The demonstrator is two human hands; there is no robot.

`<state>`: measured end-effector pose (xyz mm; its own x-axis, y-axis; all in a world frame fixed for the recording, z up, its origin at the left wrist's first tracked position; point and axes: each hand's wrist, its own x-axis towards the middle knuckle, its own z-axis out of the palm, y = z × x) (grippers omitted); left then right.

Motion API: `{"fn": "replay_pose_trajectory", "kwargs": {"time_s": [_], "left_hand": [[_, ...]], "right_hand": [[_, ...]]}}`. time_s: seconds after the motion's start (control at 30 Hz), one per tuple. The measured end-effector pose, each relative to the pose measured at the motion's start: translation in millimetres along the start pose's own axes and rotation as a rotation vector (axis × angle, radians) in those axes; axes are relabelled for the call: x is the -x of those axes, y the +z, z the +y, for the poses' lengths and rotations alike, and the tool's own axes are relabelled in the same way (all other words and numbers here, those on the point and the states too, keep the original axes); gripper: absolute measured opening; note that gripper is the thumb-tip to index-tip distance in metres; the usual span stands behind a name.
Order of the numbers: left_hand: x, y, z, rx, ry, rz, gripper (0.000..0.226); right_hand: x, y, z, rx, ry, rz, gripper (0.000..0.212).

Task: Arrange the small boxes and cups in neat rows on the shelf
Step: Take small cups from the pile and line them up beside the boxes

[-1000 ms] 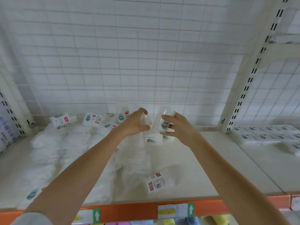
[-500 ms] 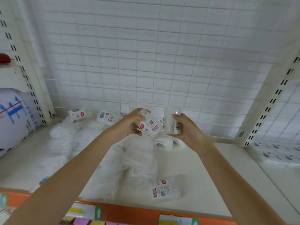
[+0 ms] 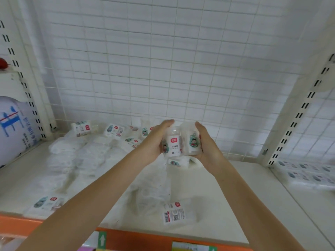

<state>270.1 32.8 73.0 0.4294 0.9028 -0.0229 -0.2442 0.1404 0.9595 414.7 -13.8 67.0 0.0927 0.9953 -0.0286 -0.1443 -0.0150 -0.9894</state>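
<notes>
Two clear labelled cups, left cup [image 3: 171, 144] gripped by left hand [image 3: 154, 142], right cup [image 3: 192, 142] by right hand [image 3: 208, 147], touching above the shelf [image 3: 226, 196].

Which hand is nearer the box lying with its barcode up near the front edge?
Right. The right hand is above and slightly right of the barcode box; the left hand is farther up-left.

I see a white wire grid [image 3: 163, 69] at the back. A big white bag with blue marks [image 3: 12, 129] sits far left. White posts with dark slots [image 3: 297, 115] stand at the sides. Green arrow stickers [image 3: 102, 240] sit on the orange edge [image 3: 145, 238].
</notes>
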Motion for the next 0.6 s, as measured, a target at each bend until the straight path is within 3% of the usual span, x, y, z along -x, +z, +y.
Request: {"fn": "replay_pose_trajectory", "kwargs": {"time_s": [0.07, 0.13, 0.27, 0.4, 0.5, 0.6], "left_hand": [[-2, 1, 5, 0.06, -0.031, -0.057, 0.018], [0, -2, 4, -0.032, 0.019, -0.131, 0.015], [16, -11, 3, -0.22, 0.115, -0.159, 0.032], [31, -25, -3, -0.249, 0.064, -0.176, 0.041], [36, -28, -8, -0.229, 0.022, -0.21, 0.034], [34, -21, -17, -0.203, -0.001, -0.242, 0.013]], "right_hand": [[1, -4, -4, -0.011, 0.007, 0.066, 0.045], [5, -9, -6, 0.039, -0.055, 0.095, 0.037], [15, -15, -5, 0.147, -0.166, 0.121, 0.032], [26, -12, 7, 0.175, -0.159, 0.074, 0.028], [42, -12, 18, 0.151, -0.154, 0.055, 0.031], [66, -16, 23, 0.151, -0.16, 0.084, 0.042]]}}
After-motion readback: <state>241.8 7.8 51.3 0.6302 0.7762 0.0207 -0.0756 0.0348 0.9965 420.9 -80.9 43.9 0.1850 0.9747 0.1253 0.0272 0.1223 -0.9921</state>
